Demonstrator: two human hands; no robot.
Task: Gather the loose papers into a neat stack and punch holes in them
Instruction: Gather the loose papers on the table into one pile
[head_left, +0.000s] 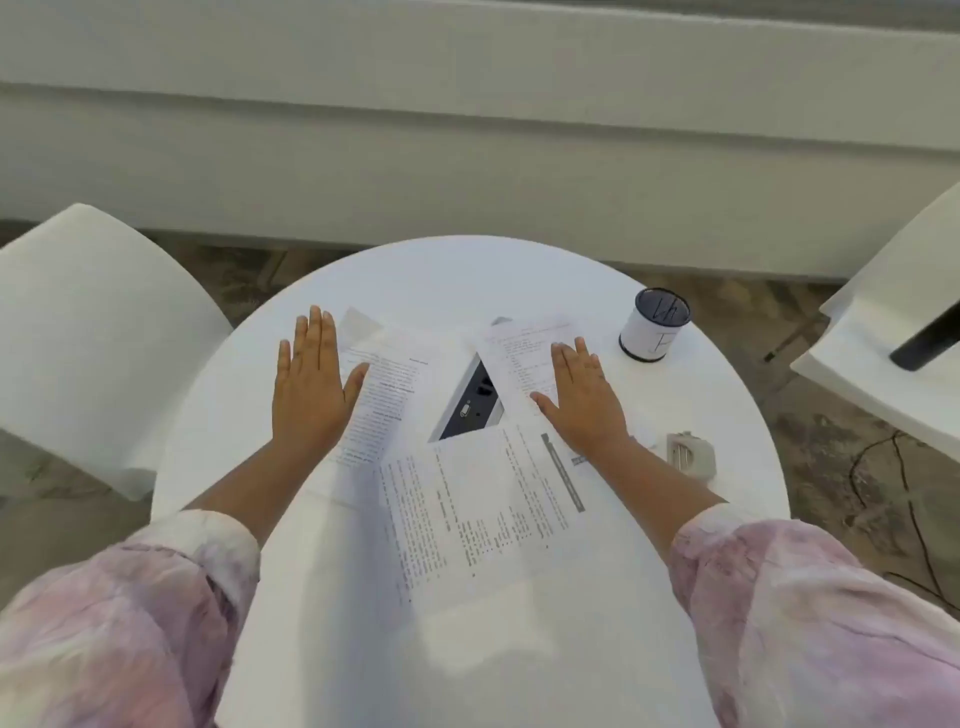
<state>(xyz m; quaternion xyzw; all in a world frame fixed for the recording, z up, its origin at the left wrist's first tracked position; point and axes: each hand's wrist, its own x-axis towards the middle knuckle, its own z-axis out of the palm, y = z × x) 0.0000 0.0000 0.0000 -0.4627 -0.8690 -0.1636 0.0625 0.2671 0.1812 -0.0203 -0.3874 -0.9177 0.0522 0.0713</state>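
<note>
**deskrat:** So where's everything sitting right now?

**papercut99:** Three or so printed papers fanned out on a round white table (701, 415): one sheet on the left (384, 400), one on the right (524, 358), and a bigger page (483, 519) nearest the person, overlapping the other two. Left hand (311, 384) is flat, fingers spread, its thumb side on the left sheet. Right hand (584, 400) is flat and spread on the right sheet. Nothing's pinched or lifted.

**deskrat:** How's that stuff gonna handle?

**papercut99:** My guess: thin, floppy, super light, and slick on that smooth tabletop. I'd slide them together with flat palms, then pick up the pile by its long edges and tap it square. One-corner grabs will just droop and fan out.

**deskrat:** Anything in the way?

**papercut99:** There's a dark socket panel (470, 405) set into the table right between the sheets, partly covered, so an edge could snag there. The hole punch (691, 454) looks like the small grey thing just right of the right wrist. A pen cup (654, 325) sits further back on the right. White chairs (88, 332) on both sides, well clear.
</note>
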